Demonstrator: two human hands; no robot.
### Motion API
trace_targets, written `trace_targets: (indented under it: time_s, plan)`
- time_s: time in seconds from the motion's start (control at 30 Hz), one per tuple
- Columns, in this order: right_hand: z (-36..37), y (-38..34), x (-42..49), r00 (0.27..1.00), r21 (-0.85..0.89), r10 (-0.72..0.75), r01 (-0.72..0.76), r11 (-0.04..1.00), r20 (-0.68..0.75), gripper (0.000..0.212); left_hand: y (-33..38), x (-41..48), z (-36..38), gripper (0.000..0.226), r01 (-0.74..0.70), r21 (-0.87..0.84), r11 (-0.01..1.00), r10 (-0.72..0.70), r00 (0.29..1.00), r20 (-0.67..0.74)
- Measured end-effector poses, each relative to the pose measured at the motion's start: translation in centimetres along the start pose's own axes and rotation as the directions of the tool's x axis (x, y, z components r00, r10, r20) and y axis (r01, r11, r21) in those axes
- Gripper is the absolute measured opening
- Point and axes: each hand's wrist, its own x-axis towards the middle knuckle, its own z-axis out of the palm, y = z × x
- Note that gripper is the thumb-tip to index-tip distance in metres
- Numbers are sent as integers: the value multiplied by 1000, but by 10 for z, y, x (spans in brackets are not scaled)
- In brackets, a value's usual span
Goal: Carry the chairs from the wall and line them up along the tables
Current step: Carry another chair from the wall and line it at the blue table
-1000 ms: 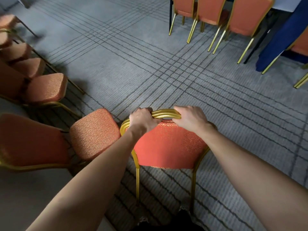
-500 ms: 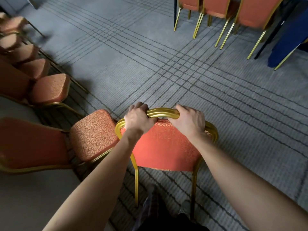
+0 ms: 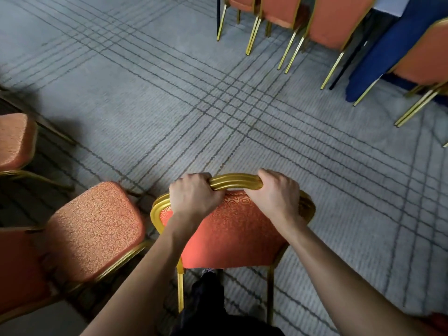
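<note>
ok, head view: only 1 cam, looking down over both forearms.
held chair (image 3: 232, 229): near centre, orange back facing the person, seat hidden on the far side; can't tell if its legs are off the floor.
left hand (image 3: 194, 195): fingers curled over the gold top rail (image 3: 235, 181), gripping just left of its middle.
right hand (image 3: 276, 192): wrapped on the same rail, right of middle; hands sit close together.
step: looks like the carry toward the tables, far right.
doing it well: w/ hands this close the chair could swing, so prob. keep it tight to the body, back upright, legs lifted, then turn right.
wall chair (image 3: 94, 226): near left, seat just beside the held frame; legs could snag on pulling away.
2nd wall chair (image 3: 17, 141): further left, apart.
table row (image 3: 337, 23): far right, orange chairs w/ backs this way, gold legs sticking out.
blue cloth (image 3: 378, 57): hangs far right betw. chairs; table top barely shows.
carpet (image 3: 169, 105): grey, lined, lies betw. held chair & row.
trouser leg (image 3: 208, 287): dark, right behind the chair's rear legs; could kick them.
</note>
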Motion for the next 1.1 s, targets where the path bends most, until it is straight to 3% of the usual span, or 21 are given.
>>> trace_targets:
  time_s: [0.3, 0.57, 1.1]
  plan:
    - [0, 4, 14, 993, 34, 119, -120, 992, 18, 41, 5, 19, -6, 36, -23, -125, 992, 35, 995, 93]
    - [-12, 49, 21, 979, 44, 187, -184, 982, -76, 40, 51, 48, -15, 38, -163, -127, 978, 179, 976, 126]
    - [-71, 255, 116, 852, 19, 329, -352, 936, -407, 32, 293, 188, -11, 48, -568, -70, 820, 562, 823, -83]
